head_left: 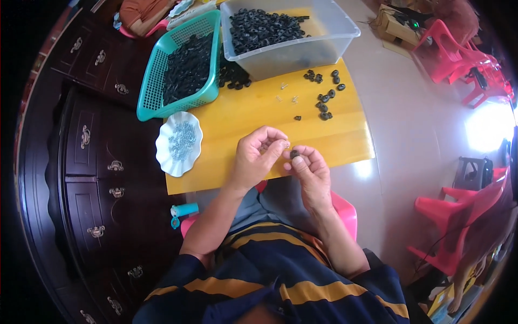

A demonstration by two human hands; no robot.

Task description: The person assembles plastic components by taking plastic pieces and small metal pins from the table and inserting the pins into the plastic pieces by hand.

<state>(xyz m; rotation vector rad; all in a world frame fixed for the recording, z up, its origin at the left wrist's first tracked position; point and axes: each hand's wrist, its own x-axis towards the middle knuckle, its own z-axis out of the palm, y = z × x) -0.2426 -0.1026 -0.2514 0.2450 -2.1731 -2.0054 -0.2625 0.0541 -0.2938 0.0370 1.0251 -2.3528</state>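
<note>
Head view showed, at frame centre, the left hand pinching a tiny shiny piece and the right hand clamped on a small black part just beside it.

Moderate, fairly even light falls on the yellow table, which has a soft sheen and faint shadows. The strongest light shows well to the table's right, where white glare burns out part of the pale floor; a smaller reflection sits just beside its near right corner. Left of the table, the dark cabinet is dim, with a bluish shine along its curved edge. Away from the table, fisheye bending and softness increase toward a black rim.
</note>
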